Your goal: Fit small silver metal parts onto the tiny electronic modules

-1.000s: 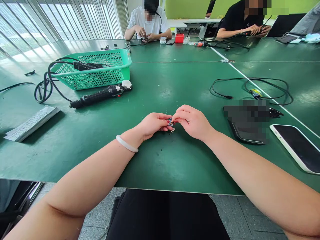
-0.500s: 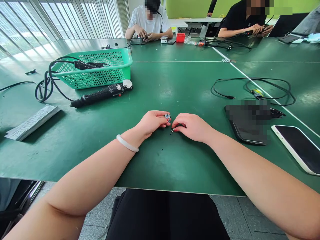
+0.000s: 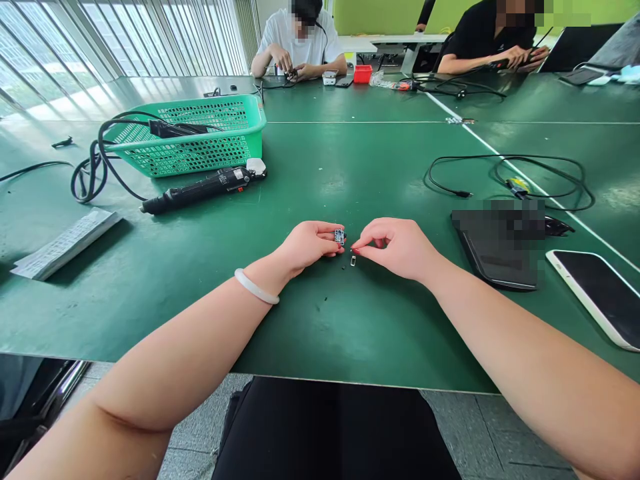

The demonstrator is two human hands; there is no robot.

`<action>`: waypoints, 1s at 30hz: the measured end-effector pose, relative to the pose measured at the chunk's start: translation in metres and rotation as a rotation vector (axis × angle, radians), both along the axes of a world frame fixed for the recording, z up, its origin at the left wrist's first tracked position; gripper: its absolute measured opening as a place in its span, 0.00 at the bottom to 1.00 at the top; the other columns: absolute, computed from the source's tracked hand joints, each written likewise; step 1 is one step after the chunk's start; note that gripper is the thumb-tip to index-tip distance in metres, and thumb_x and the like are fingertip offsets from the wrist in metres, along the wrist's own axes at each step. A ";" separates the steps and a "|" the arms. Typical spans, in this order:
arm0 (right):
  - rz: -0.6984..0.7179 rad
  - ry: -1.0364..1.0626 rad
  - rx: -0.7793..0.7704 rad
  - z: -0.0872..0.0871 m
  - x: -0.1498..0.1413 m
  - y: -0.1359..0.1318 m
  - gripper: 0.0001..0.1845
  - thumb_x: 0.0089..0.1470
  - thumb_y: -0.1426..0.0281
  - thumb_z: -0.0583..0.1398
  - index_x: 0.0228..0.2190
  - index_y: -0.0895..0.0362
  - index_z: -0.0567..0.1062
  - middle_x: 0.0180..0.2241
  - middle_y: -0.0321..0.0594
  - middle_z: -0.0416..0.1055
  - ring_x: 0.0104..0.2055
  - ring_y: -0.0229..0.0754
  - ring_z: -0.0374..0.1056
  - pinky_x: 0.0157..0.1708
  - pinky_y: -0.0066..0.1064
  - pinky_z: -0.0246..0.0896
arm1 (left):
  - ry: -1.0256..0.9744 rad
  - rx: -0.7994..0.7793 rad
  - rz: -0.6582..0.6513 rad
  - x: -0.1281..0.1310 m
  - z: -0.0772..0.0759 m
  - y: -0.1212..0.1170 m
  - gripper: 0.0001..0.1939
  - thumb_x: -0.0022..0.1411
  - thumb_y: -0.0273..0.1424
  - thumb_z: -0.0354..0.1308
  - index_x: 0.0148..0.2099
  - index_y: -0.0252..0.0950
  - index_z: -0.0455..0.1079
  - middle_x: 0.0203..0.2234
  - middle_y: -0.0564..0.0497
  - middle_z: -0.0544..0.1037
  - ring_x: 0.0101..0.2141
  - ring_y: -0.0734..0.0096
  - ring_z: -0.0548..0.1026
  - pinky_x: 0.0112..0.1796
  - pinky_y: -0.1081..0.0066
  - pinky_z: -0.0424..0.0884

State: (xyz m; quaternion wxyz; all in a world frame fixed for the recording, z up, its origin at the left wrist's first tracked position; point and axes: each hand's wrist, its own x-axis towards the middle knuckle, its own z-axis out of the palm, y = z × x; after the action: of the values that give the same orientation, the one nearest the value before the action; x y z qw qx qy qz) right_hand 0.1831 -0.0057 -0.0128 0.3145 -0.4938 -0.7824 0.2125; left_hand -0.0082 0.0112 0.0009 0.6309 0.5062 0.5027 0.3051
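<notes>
My left hand [image 3: 309,245] rests on the green table [image 3: 320,320] and pinches a tiny blue circuit board [image 3: 339,235] between thumb and fingers. A white bangle [image 3: 255,287] circles that wrist. My right hand [image 3: 395,248] hovers just to the right, its thumb and forefinger pinched together right above a small metal part [image 3: 353,261] that lies on the table. Whether those fingertips hold anything I cannot make out. The two hands are a few centimetres apart.
A black electric screwdriver [image 3: 203,189] and a green basket [image 3: 193,137] with cables lie far left. A dark tablet [image 3: 495,243], a white-edged phone [image 3: 597,297] and a looped black cable [image 3: 510,177] lie right. Two people work at the far end. A paper strip [image 3: 65,243] lies left.
The hands held the small board together, then parted. My right hand dropped to the table, then lifted slightly, and the small metal part now lies exposed below its fingertips.
</notes>
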 end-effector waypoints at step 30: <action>0.040 -0.240 -0.056 0.002 -0.006 -0.006 0.04 0.49 0.68 0.65 0.29 0.52 0.82 0.30 0.35 0.75 0.29 0.36 0.65 0.29 0.31 0.57 | -0.264 -0.118 0.110 -0.001 -0.001 0.002 0.12 0.56 0.18 0.60 0.44 0.25 0.73 0.35 0.45 0.79 0.33 0.74 0.79 0.48 0.68 0.73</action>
State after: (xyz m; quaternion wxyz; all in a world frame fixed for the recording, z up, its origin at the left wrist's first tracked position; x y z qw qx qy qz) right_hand 0.1774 -0.0113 -0.0113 0.2004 -0.5084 -0.8179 0.1801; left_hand -0.0097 0.0133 -0.0005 0.7025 0.3955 0.4594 0.3729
